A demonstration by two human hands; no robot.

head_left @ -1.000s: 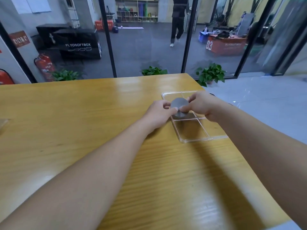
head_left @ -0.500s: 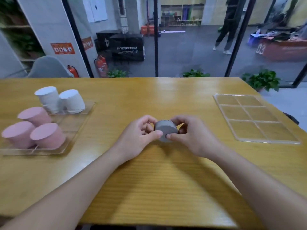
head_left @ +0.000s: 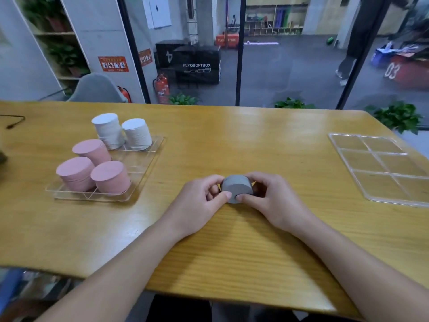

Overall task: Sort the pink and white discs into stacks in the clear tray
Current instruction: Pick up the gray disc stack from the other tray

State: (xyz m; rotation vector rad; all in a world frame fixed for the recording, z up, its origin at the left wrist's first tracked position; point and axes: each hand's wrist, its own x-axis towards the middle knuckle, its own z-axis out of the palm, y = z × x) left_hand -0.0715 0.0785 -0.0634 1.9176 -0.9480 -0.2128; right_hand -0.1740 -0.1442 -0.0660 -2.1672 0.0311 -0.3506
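A grey stack of discs [head_left: 236,187] sits at the table's middle, tipped toward me, held between both hands. My left hand [head_left: 199,201] grips its left side with thumb and curled fingers. My right hand [head_left: 267,198] grips its right side the same way. At the left, a clear tray [head_left: 139,168] holds three pink disc stacks [head_left: 109,177] at its near end and two white disc stacks [head_left: 137,133] at its far end.
A second clear divided tray [head_left: 380,166] lies at the table's right, holding nothing. A black cable [head_left: 14,120] lies at the far left edge. Beyond the wooden table [head_left: 232,252] are glass panels, potted plants and a grey chair.
Both hands carried the grey stack from the right-hand tray to the table's middle. My view swung left, bringing the tray with pink and white stacks into sight.
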